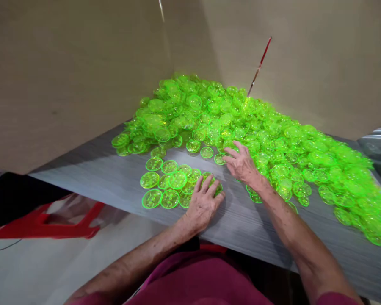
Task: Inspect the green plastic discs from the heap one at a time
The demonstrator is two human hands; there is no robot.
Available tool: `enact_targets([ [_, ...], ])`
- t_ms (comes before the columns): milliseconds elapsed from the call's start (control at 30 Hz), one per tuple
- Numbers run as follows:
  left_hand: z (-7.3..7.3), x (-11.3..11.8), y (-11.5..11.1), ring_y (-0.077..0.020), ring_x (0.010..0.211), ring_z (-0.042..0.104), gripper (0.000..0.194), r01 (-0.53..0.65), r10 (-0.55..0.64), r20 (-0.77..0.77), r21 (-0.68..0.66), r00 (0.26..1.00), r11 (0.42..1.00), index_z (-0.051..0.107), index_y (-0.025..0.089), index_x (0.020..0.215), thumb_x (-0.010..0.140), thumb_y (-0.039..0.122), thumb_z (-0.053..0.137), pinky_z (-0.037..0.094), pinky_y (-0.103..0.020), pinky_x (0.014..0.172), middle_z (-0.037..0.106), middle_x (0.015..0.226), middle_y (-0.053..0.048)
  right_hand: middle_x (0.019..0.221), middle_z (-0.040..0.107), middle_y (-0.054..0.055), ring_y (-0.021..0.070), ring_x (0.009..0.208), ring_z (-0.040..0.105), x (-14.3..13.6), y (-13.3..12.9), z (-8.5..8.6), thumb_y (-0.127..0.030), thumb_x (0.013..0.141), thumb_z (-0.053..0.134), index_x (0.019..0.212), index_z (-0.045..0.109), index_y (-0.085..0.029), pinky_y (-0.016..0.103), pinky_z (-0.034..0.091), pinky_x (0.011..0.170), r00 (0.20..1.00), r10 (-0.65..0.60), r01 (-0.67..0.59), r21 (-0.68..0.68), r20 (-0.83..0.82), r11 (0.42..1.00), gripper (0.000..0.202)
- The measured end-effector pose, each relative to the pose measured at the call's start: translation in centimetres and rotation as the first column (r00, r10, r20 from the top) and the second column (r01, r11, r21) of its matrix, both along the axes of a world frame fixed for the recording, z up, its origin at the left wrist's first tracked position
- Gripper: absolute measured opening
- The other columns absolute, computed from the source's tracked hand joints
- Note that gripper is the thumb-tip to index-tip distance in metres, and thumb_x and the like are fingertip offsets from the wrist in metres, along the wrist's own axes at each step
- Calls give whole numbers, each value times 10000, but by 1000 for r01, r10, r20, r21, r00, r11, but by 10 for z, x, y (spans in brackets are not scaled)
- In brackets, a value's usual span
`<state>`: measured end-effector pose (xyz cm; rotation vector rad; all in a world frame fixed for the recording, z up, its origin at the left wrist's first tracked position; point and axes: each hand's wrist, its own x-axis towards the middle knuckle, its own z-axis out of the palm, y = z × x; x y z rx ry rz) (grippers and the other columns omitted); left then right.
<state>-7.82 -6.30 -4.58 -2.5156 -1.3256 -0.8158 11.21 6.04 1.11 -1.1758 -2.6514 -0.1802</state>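
Round, see-through neon green plastic discs lie in a large heap [209,114] against the back walls. A smaller flat group of the same discs [169,198] lies near the front edge, set close together in rough rows. My left hand [206,197] rests on the right end of that group, its fingers spread over several discs. At the front of the heap my right hand [241,163] reaches in with its fingers apart, the tips touching or just over the discs there. No disc shows clearly in its grasp.
The grey wood-grain table [114,173] meets beige panels [82,76] at the back. A thin red stick [260,65] stands up behind the heap. To the lower left is a red plastic stool or chair [66,226]. Clear plastic [379,146] lies at the right edge.
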Motion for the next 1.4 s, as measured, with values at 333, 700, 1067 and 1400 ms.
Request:
enact_targets([
  [333, -3, -5, 4, -359, 1262, 601, 100, -27, 25, 69, 31, 997, 999, 780, 211, 930, 927, 232, 682, 476, -602, 1105, 746, 1169, -110, 1587, 470, 172, 458, 1445, 381, 23, -54, 7, -375, 968, 641, 1413, 606, -261, 720, 328, 1120, 912, -393, 394, 16, 118, 919, 461],
  [700, 4, -8, 1, -371, 1338, 572, 132, 3, -2, 58, -10, 998, 1000, 777, 219, 991, 930, 262, 668, 444, -613, 1158, 709, 1266, -131, 1453, 607, 161, 393, 1379, 476, 30, -85, 2, -271, 979, 634, 1296, 681, -232, 659, 413, 1111, 982, -184, 184, 14, 47, 983, 322],
  [1067, 6, -13, 1, -395, 1315, 596, 178, -32, 32, -8, -22, 999, 999, 773, 225, 1068, 941, 260, 653, 386, -663, 1180, 742, 1243, -111, 1317, 682, 126, 355, 1321, 530, 46, -146, -8, -247, 956, 645, 1192, 717, -237, 605, 465, 1078, 992, -107, 116, 150, -71, 982, 246],
  [1400, 9, -9, -1, -396, 1350, 562, 162, -42, 43, 25, -22, 999, 999, 766, 181, 986, 965, 245, 619, 356, -665, 1194, 717, 1256, -155, 1236, 708, 162, 302, 1152, 646, 68, -163, -25, -206, 996, 552, 1174, 719, -181, 496, 549, 985, 846, -419, 495, 193, -329, 847, 245],
])
